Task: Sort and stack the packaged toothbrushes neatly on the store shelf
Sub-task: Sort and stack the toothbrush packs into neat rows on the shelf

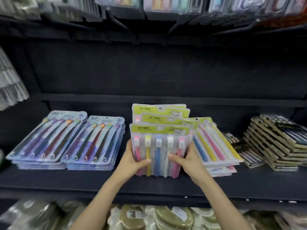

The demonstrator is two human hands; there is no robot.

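Observation:
Both hands hold a bundle of green-topped toothbrush packs upright on the dark shelf. My left hand grips its left edge with the thumb across the front. On the right edge, my right hand grips the same way. The front pack shows pink, yellow, blue and white brushes; more packs stand uneven behind it. A flat stack of the same green-topped packs lies just right of the bundle. Two flat stacks of blue-carded toothbrush packs lie at the left.
Black-and-gold packs are stacked at the right end of the shelf. More blister packs hang from hooks above. Below the shelf's front edge lie bagged olive and white goods. Grey hanging goods are at far left.

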